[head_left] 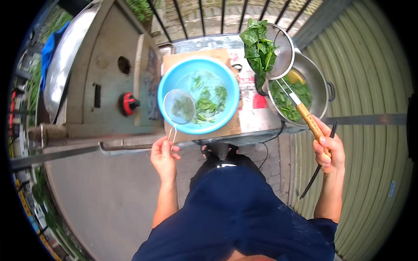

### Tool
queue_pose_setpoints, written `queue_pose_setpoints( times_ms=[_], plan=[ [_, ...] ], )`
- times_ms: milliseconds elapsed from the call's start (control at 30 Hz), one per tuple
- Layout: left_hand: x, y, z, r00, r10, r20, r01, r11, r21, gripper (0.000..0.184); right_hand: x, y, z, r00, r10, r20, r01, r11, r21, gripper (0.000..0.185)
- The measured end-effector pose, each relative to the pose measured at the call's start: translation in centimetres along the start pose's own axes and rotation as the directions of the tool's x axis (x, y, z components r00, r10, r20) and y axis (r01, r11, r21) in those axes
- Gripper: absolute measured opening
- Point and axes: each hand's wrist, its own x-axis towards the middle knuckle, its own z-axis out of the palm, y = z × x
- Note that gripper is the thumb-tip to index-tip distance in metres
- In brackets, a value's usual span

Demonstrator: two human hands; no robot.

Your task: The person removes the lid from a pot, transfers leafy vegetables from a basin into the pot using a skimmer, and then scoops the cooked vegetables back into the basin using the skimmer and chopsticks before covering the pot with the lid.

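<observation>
My left hand pinches the wire handle of a small mesh strainer, whose round head is over the near left side of a blue basin. Leafy greens float in the basin's water. Closed around a wooden handle, my right hand holds up a larger mesh strainer heaped with wet dark green leaves, some hanging over its left edge. The same hand also grips black chopsticks, pointing down. Below this strainer stands a steel pot with more greens in liquid.
A metal cabinet with a red-and-black knob stands at the left. Black railings run behind the table, and a ribbed shutter wall is at the right. Cardboard lies under the basin. A dark cable hangs at the table's front.
</observation>
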Motion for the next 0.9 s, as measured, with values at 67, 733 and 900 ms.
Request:
queue_pose_setpoints(
  times_ms=[67, 733, 900],
  plan=[
    [0.7, -0.2, 0.3, 0.999, -0.035, 0.013, 0.035, 0.998, -0.047, 0.022, -2.1, -0.2, 0.0, 0.984, -0.085, -0.155, 0.071, 0.993, -0.093, 0.074],
    [3.1, 0.5, 0.8, 0.942, -0.247, 0.226, 0.299, 0.926, -0.233, 0.021, -0.4, 9.1, -7.6, 0.514, -0.816, -0.264, 0.214, 0.421, -0.882, 0.068],
    [2.3, 2.1, -0.2, 0.957, -0.200, 0.211, 0.239, 0.954, -0.180, 0.029, 0.8, 6.9, -1.0, 0.742, -0.566, -0.359, 0.376, 0.795, -0.475, 0.072]
  ],
)
